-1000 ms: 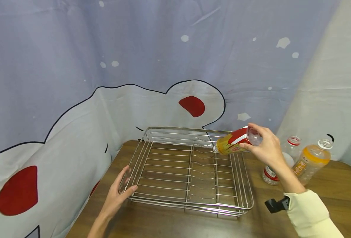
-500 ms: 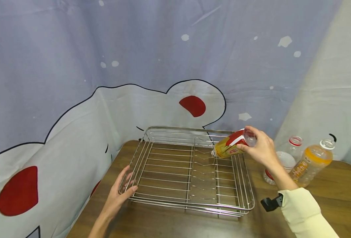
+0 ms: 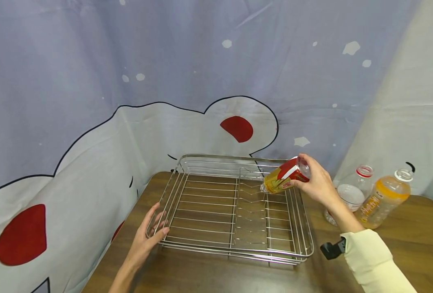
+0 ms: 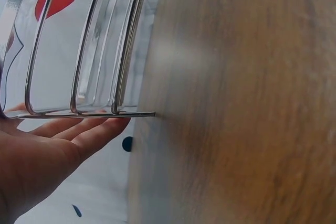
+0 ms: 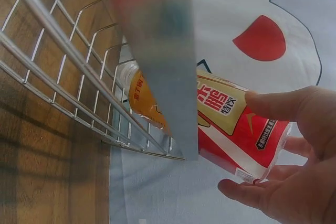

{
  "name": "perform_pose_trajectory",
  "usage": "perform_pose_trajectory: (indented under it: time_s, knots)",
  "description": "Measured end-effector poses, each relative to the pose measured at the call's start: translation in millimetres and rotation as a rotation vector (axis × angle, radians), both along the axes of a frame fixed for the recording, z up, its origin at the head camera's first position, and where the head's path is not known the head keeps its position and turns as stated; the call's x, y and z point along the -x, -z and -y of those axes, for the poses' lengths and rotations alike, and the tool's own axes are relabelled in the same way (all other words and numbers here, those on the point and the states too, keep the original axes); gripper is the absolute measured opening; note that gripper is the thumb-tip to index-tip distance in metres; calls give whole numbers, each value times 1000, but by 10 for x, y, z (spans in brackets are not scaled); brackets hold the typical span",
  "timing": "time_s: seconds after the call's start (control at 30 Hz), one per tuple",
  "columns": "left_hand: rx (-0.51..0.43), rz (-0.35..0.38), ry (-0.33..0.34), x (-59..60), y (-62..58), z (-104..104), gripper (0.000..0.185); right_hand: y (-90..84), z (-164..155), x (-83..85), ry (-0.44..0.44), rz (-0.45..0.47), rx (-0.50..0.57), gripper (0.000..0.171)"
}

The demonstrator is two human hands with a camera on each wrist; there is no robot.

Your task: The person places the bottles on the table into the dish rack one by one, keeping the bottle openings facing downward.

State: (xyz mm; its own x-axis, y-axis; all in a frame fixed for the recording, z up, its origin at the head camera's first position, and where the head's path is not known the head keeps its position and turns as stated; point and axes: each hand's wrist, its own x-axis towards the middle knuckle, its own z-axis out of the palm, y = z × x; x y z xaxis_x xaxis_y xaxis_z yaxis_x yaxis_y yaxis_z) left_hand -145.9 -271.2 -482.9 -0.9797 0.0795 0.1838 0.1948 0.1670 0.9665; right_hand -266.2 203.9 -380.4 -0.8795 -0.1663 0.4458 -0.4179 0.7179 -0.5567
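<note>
My right hand (image 3: 317, 181) grips a plastic bottle (image 3: 284, 178) with a red and yellow label by its base end. The bottle is tilted with its neck pointing down and left, its mouth at the wire dividers of a metal dish rack (image 3: 205, 245) near the back right. In the right wrist view the thumb and fingers lie on either side of the base of the bottle (image 5: 231, 124), and a metal bar (image 5: 176, 93) crosses in front. My left hand (image 3: 144, 236) holds the rack's front left corner, thumb over the rim and fingers along the outside, as the left wrist view shows of the hand (image 4: 58, 150).
To the right of the rack, a clear bottle with a red ring (image 3: 363, 173) and an orange-banded bottle (image 3: 388, 193) stand uncapped on the wooden table (image 3: 421, 252). A patterned curtain (image 3: 183, 61) hangs right behind the rack.
My right hand has moved slightly left with the bottle, whose neck now sits a little lower and farther left at the rack's dividers. The left hand has stayed on the corner.
</note>
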Motion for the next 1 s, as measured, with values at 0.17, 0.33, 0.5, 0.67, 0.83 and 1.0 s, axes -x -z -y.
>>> perform_pose_trajectory:
  time_s: [0.17,0.33,0.5,0.67,0.83,1.0]
  knots:
    - [-8,-1,5,3,4,-3,76,28,10,5,-13,-17,4,82]
    - [-12,-7,13,5,6,-7,77,40,17,-5,-4,-7,0,87]
    - [-20,-4,10,-4,3,-1,77,14,16,-18,7,14,-9,97]
    - [-27,10,9,1,-7,-12,77,-108,-13,-124,28,-1,-20,102]
    - [-34,23,6,-5,-10,-9,76,-330,-32,-275,20,-115,-16,99]
    - [-32,39,13,-8,-12,-11,76,-560,-105,-445,16,-229,-8,93]
